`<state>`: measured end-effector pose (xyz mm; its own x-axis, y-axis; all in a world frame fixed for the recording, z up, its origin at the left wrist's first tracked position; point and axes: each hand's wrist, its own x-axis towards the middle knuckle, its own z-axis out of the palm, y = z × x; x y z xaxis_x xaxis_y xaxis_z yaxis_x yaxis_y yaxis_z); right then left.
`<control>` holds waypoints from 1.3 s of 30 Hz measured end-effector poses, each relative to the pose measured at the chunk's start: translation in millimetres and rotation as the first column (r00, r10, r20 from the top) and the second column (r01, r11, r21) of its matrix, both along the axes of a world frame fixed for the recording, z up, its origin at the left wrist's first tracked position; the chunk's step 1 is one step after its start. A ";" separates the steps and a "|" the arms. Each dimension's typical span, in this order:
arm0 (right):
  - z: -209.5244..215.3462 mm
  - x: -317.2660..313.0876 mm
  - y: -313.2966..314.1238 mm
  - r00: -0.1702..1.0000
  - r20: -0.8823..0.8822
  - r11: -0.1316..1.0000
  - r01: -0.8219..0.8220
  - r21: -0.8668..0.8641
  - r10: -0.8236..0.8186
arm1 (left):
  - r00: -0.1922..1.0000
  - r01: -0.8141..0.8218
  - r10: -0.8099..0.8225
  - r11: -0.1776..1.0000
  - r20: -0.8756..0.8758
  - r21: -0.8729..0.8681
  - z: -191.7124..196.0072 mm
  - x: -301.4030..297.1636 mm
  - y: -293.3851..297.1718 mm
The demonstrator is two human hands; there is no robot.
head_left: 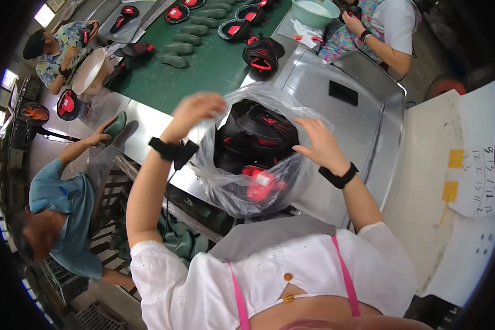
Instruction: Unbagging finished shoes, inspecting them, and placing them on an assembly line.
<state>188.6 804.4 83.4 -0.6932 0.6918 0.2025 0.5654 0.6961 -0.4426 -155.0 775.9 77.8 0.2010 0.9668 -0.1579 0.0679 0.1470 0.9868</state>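
Note:
A clear plastic bag (203,146) stands open in front of me on the metal table. Inside lie several black shoe uppers (267,129) with red trim, and one red piece with a white label (263,180) shows near the bag's front side. My left hand (198,113) is raised over the bag's left rim, its fingers smeared by motion; whether it grips the plastic I cannot make out. On the opposite side, my right hand (320,142) is open at the bag's right rim, thumb and fingers apart. Both wrists wear black bands.
Green shoe lasts (190,39) and more black-and-red uppers (234,28) lie on the green tabletop (203,71). A phone (343,93) rests on the metal surface to the right. Co-workers sit around; one at left holds a green last (115,126). Basins (313,11) stand beyond.

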 end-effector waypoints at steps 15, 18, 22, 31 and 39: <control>-80.9 26.5 28.0 0.699 -0.298 0.690 0.379 -0.617 -0.650 | 0.435 0.384 -0.165 0.923 -0.885 0.016 -52.7 119.1 -54.5; -70.7 35.5 27.2 0.590 -0.475 0.714 0.272 -0.645 -0.653 | 0.539 0.347 0.051 0.896 -0.840 0.277 -47.9 145.8 -32.9; -93.3 56.8 29.6 0.481 -0.529 0.697 0.298 -0.652 -0.700 | 0.492 0.465 -0.255 0.885 -0.833 0.003 -85.4 176.9 -12.1; -41.9 103.8 -4.1 0.312 -0.610 0.675 0.170 -0.718 -0.728 | 0.926 -0.004 0.071 0.984 0.370 -0.179 -44.0 104.0 -47.7; -34.1 77.6 -9.9 0.543 -0.658 0.827 0.131 -0.547 -0.522 | 0.462 -0.079 0.104 0.994 0.881 -0.076 -60.1 97.8 -98.1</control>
